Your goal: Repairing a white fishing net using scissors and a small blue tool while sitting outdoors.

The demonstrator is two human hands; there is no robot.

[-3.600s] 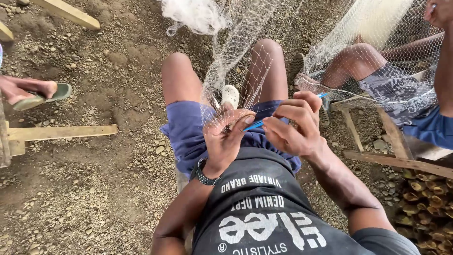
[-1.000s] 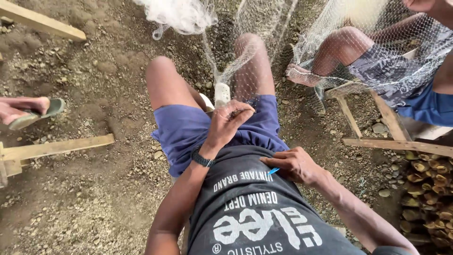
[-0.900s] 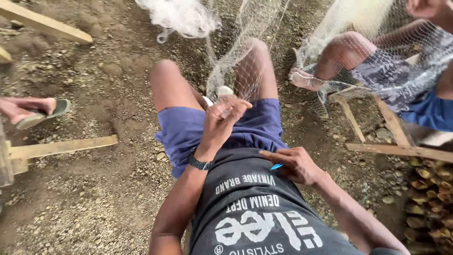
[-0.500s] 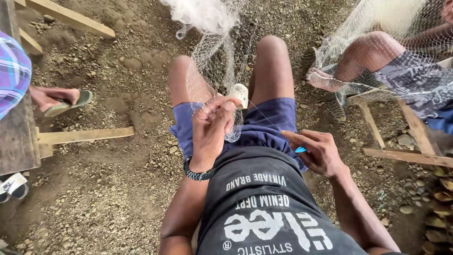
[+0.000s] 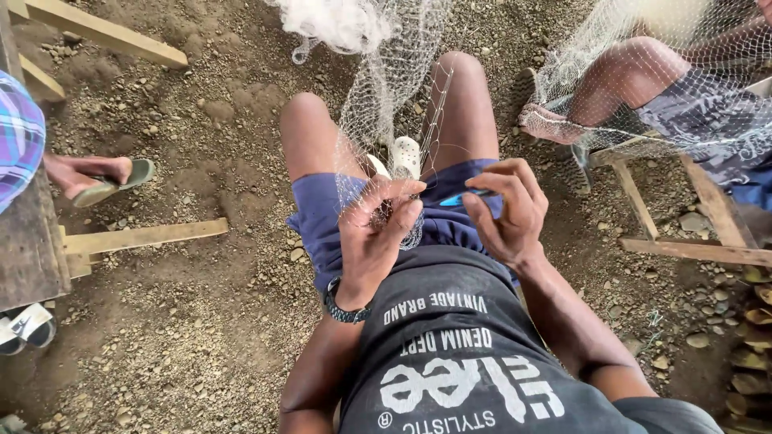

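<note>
I sit with a white fishing net (image 5: 396, 72) hanging down between my bare knees. My left hand (image 5: 375, 233) pinches a bunch of the net's mesh over my blue shorts (image 5: 322, 221); a dark watch (image 5: 344, 309) sits on that wrist. Close beside it, my right hand (image 5: 507, 210) holds a slim blue netting needle (image 5: 466, 195), its tip pointing toward the mesh in the left hand. The two hands are a few centimetres apart above my lap.
Gravelly dirt ground (image 5: 201, 321) lies all around. At the upper right another person's leg (image 5: 623, 76) sits under more net on a wooden stool (image 5: 683, 217). Wooden planks (image 5: 145, 237) and someone's sandalled foot (image 5: 100, 177) lie to the left.
My right hand has risen from my belly back up beside the left hand with the blue needle. The left hand kept its hold on the net mesh.
</note>
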